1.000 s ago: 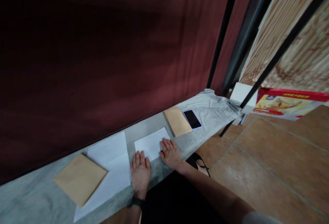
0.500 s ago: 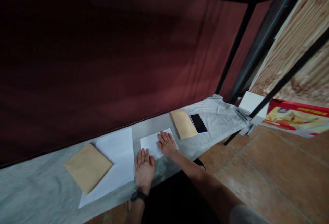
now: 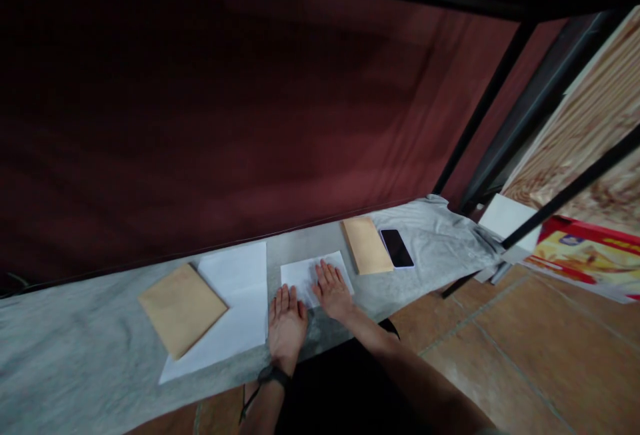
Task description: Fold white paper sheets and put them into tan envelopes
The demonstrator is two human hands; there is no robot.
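A small white sheet of paper [image 3: 303, 274], perhaps folded, lies flat on the grey cloth-covered surface [image 3: 90, 328]. My right hand [image 3: 333, 290] rests palm down on its right part, fingers stretched out. At its lower left corner lies my left hand [image 3: 289, 325], also flat, with the fingertips at the paper's edge and a dark watch on the wrist. Left of my hands, a tan envelope [image 3: 183, 310] lies partly over larger white sheets [image 3: 243, 305]. Right of the small sheet is a second tan envelope or stack of envelopes [image 3: 367, 245].
A phone [image 3: 397, 248] with a dark screen lies right of the right-hand tan envelope. Black frame posts [image 3: 485, 108] stand at the right, near a white box [image 3: 510, 218] and a red and yellow box [image 3: 590, 255]. A dark red panel [image 3: 250, 122] rises behind the surface.
The camera view has shifted slightly, so everything sits a little further right. My right hand has slid slightly down the small sheet; my left hand stays at its lower left corner.
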